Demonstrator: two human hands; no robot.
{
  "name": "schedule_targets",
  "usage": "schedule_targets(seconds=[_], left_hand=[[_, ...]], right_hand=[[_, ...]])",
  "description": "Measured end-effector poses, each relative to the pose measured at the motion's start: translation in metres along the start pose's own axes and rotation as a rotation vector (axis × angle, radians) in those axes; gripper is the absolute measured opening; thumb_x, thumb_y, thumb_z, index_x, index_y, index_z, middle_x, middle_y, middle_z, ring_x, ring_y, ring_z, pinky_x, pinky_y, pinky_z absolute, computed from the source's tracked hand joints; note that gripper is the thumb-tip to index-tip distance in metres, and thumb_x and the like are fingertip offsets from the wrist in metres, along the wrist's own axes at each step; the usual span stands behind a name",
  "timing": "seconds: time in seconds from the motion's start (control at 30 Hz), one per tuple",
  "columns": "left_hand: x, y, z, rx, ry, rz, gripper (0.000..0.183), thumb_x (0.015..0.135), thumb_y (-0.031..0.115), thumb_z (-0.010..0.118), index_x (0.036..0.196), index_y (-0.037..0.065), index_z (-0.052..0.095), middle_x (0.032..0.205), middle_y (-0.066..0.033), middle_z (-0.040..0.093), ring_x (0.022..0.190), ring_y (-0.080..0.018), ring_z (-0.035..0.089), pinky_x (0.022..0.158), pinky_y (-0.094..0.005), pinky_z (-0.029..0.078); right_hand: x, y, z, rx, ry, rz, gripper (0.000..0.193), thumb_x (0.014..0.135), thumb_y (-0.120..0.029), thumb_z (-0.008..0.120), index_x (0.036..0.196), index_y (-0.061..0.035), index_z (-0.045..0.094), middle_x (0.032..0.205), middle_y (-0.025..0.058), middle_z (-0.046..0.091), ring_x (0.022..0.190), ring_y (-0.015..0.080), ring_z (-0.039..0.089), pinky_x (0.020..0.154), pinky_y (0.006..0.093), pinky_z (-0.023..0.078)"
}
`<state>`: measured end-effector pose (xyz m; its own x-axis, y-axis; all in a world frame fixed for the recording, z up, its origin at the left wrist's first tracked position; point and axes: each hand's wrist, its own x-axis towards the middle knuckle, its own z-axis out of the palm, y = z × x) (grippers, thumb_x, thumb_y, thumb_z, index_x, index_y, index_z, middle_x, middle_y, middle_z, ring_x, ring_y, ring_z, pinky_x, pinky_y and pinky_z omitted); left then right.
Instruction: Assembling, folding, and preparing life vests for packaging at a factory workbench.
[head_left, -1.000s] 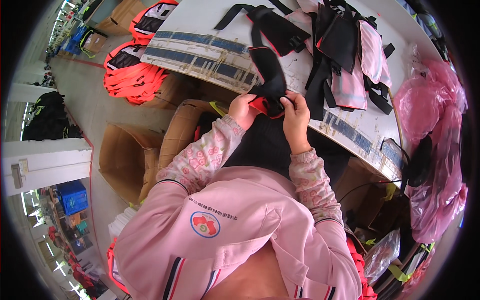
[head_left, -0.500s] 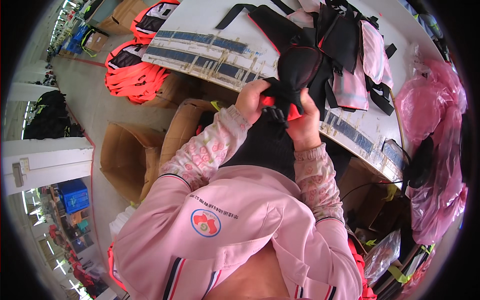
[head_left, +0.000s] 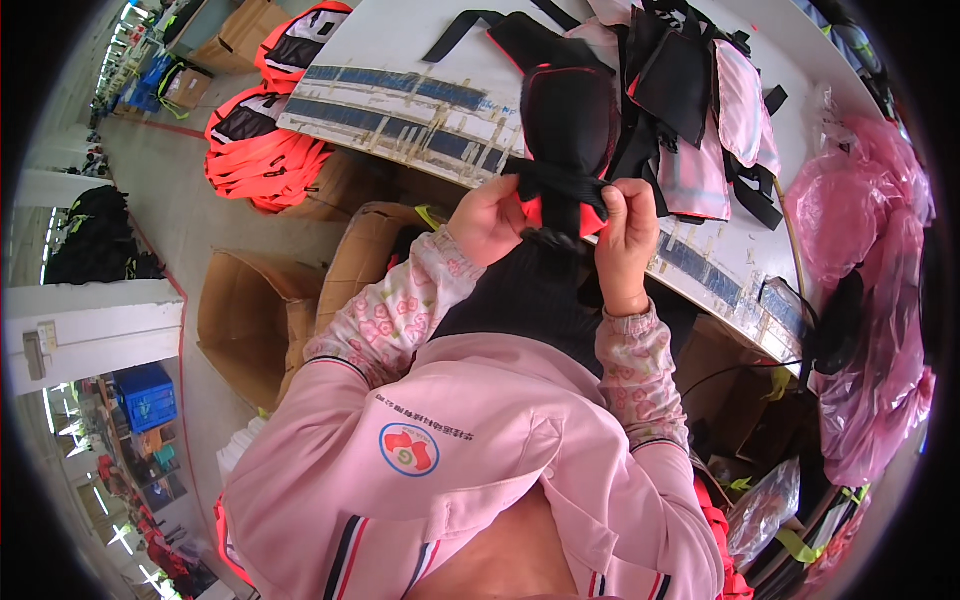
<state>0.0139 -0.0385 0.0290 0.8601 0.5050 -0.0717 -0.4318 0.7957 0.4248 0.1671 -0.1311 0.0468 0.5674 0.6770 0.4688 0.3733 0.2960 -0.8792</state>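
A broad black padded fabric piece with red edging (head_left: 568, 115) is held at the near edge of the white, tape-marked table (head_left: 400, 40); its body reaches over the table and its near end overhangs. The left hand (head_left: 487, 217) has its fingers closed on the left side of a folded black fabric band (head_left: 560, 182) across that end; the right hand (head_left: 632, 222) pinches the band's right side between thumb and fingers. The 2 grips are set apart, roughly level, which appears to spread the band evenly across the piece.

A bright red fabric flap (head_left: 592, 218) shows below the band, between the hands. Under it, off the table's near edge, a dark part (head_left: 553, 240) is blurred; whether buckle or strap cannot be told. The overhang seems to give the fingers room beneath the piece.

On the table's right half, a heap of black and pale pink fabric pieces with loose straps (head_left: 690, 110) lies beside the held piece, presumably for easy reach. Left of the table are a stack of orange-red fabric bags (head_left: 265, 165) and an open brown cardboard box (head_left: 235, 320). Right of the table is a translucent pink plastic bag (head_left: 865, 215).
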Motion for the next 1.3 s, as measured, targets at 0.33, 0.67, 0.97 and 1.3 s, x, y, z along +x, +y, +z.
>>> schedule_targets(seconds=[0.33, 0.67, 0.97, 1.3], left_hand=[[-0.004, 0.007, 0.014, 0.008, 0.001, -0.093, 0.039, 0.093, 0.028, 0.051, 0.117, -0.003, 0.054, 0.115, -0.0120, 0.060, 0.112, -0.0225, 0.055, 0.099, -0.0370, 0.039], [0.003, 0.023, 0.027, 0.239, -0.041, 0.195, 0.034, 0.093, 0.030, 0.052, 0.096, -0.002, 0.062, 0.097, -0.0104, 0.065, 0.089, -0.0174, 0.063, 0.080, -0.0297, 0.048], [0.027, 0.012, 0.046, -0.183, -0.281, 0.135, 0.049, 0.096, 0.044, 0.036, 0.114, 0.002, 0.055, 0.113, -0.0115, 0.060, 0.108, -0.0251, 0.056, 0.096, -0.0419, 0.040], [0.005, 0.014, 0.037, 0.211, 0.039, 0.069, 0.032, 0.094, 0.027, 0.050, 0.103, -0.002, 0.059, 0.100, -0.0090, 0.064, 0.092, -0.0177, 0.063, 0.084, -0.0308, 0.048]], right_hand=[[0.004, -0.010, -0.002, 0.642, 0.169, 0.503, 0.018, 0.094, -0.019, 0.053, 0.084, -0.0046, 0.057, 0.068, -0.0024, 0.052, 0.061, 0.0059, 0.048, 0.058, 0.0198, 0.041], [0.016, -0.021, -0.002, 1.030, -0.035, 0.633, 0.024, 0.094, -0.029, 0.051, 0.088, -0.0059, 0.053, 0.074, -0.0002, 0.050, 0.071, 0.0109, 0.056, 0.068, 0.0261, 0.047], [-0.008, 0.006, 0.014, 1.372, -0.106, 0.609, 0.036, 0.094, -0.035, 0.045, 0.113, -0.0060, 0.054, 0.104, 0.0109, 0.060, 0.085, 0.0248, 0.062, 0.079, 0.0414, 0.050], [0.010, 0.016, 0.004, 0.785, 0.080, 0.537, 0.025, 0.096, -0.031, 0.049, 0.087, -0.0081, 0.054, 0.078, -0.0020, 0.052, 0.071, 0.0066, 0.053, 0.065, 0.0210, 0.043]])
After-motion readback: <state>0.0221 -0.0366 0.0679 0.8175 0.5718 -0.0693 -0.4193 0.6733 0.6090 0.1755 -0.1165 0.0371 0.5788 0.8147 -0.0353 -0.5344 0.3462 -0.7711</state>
